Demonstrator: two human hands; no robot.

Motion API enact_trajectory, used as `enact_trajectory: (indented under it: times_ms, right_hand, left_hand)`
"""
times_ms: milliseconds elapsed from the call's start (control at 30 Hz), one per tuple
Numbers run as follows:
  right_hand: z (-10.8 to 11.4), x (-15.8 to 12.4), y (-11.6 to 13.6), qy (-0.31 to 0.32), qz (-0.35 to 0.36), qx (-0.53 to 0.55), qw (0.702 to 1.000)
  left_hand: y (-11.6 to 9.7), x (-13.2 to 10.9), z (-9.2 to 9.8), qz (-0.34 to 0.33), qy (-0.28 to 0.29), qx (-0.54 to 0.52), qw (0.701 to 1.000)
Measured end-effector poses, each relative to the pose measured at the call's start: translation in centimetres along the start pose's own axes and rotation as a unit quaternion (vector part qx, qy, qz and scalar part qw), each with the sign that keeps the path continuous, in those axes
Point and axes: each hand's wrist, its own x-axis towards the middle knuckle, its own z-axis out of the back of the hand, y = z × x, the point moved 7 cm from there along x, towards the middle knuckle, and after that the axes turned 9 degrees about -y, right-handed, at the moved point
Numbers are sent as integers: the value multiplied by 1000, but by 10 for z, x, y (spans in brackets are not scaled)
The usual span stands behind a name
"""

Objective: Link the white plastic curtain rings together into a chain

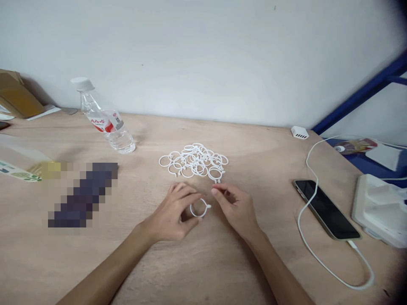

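A thin white plastic ring [207, 206] with a small tab on its right side stands between the thumb and fingers of my left hand [171, 209], which is closed on it. Close by on the right, my right hand [240, 207] has its thumb and index finger pinched together. Whether anything small is between those fingertips I cannot make out. Just beyond both hands lies a loose, overlapping pile of similar white rings [195, 161]. One ring [215, 173] at the pile's near right edge has its tabs close to my right fingertips.
A clear water bottle [110, 127] leans at the back left, near a cardboard box [20, 95]. A pixelated dark patch covers something at left. To the right lie a phone [327, 209], its white cable [300, 228] and a white plastic object [380, 209]. A wall closes off the back.
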Motion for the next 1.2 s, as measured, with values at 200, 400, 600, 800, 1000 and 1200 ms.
enact_trajectory:
  times_ms: [200,400,600,800,1000,1200]
  right_hand:
    - [0,11,-14,-64,10,-208,976]
    - [-5,16,-12,-55,8,-253,966]
    - [-6,10,-4,0,21,-110,994]
    - [-15,3,8,84,6,40,996]
    - [-21,0,4,124,-52,138,981]
    - [-25,-1,5,153,-80,167,971]
  left_hand:
    - [-10,0,-7,-12,78,40,996]
    - [-9,0,-6,-12,64,27,998]
    - [-3,-1,-2,0,-6,16,1000]
    - [11,-2,7,60,-102,-6,993]
    - [15,-2,8,61,-121,-97,986]
    - [18,-3,9,79,-126,-140,979]
